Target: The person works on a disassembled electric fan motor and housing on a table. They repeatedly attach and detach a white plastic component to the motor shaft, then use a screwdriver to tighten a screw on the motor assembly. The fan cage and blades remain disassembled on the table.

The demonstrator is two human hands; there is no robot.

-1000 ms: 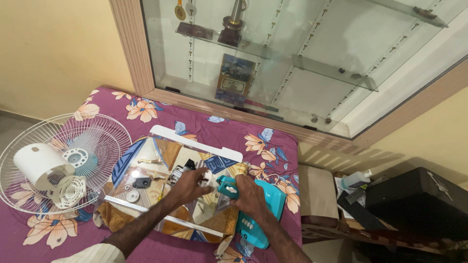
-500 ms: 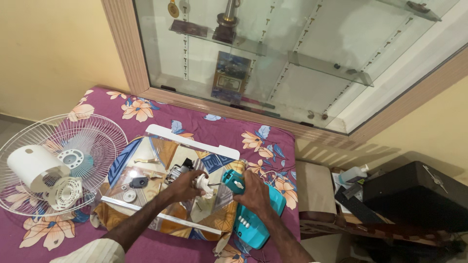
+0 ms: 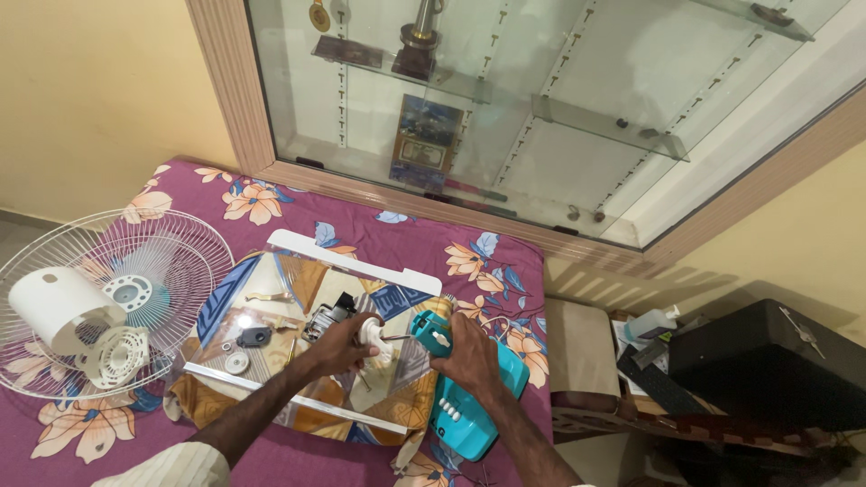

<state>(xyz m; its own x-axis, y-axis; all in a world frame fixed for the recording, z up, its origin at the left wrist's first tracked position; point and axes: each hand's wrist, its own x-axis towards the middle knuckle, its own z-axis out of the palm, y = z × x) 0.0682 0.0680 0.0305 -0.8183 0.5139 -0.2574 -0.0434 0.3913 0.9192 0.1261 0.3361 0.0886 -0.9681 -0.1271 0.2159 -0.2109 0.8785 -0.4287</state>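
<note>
My left hand [image 3: 338, 347] grips a small white part with a metal shaft [image 3: 372, 335], held over a patterned sheet under a clear panel [image 3: 271, 298]. My right hand [image 3: 465, 353] is closed on the top of a teal fan base [image 3: 469, 397] that lies on the floral cover. The shaft points toward the teal piece. A dark fan motor [image 3: 329, 316] lies just behind my left hand. Small loose parts, a black piece [image 3: 254, 337] and a white disc [image 3: 236, 362], rest on the panel to the left.
A white wire fan guard [image 3: 171, 243] with a white motor housing [image 3: 54, 307] and a vented cover [image 3: 115, 353] sits at the left. A glass cabinet [image 3: 505, 108] rises behind. At the right stand a bottle [image 3: 649, 323] and a black case [image 3: 767, 361].
The view has shifted slightly. Both hands stay at the same spot, with the white part and the teal base held close together.
</note>
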